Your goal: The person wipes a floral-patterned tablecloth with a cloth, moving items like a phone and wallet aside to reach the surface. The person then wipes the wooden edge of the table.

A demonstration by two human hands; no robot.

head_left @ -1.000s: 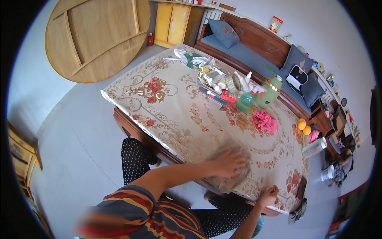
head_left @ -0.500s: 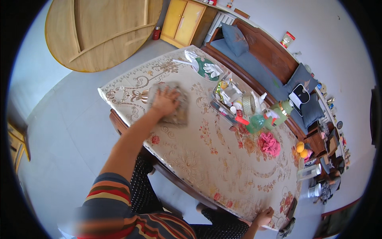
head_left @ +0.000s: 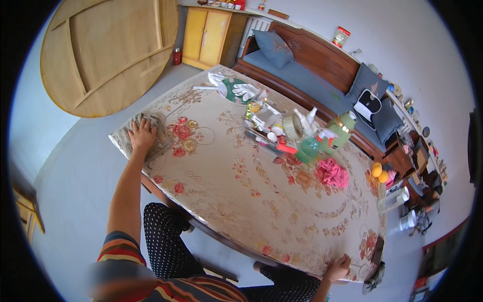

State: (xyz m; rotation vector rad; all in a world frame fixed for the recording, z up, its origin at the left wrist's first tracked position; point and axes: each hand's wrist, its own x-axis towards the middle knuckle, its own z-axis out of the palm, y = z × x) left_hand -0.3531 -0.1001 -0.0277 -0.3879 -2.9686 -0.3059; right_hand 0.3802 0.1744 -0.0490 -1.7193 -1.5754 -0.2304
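My left hand [head_left: 143, 135] lies flat with its fingers spread on a crumpled grey cloth [head_left: 160, 132], pressing it to the tabletop at the far left corner. Beneath the cloth is a cream, flower-patterned tablecloth [head_left: 221, 201] covering the table. At the near right edge, my right hand [head_left: 338, 268] rests on the table with its fingers curled in, and nothing shows in them. A dark object [head_left: 375, 279] hangs at the table edge beside it, too unclear to name.
A tray [head_left: 264, 138] of small items, a green spray bottle [head_left: 308, 149], a larger green bottle [head_left: 341, 132] and a pink cloth [head_left: 332, 173] stand on the table's far side. White gloves [head_left: 245, 91] lie farther back. Beyond are a wooden sofa [head_left: 312, 43] and a round wooden board [head_left: 108, 55].
My left hand has slid the grey cloth leftward to the table's corner, uncovering red flowers on the tablecloth. My right hand stays near the same edge. The view has shifted somewhat.
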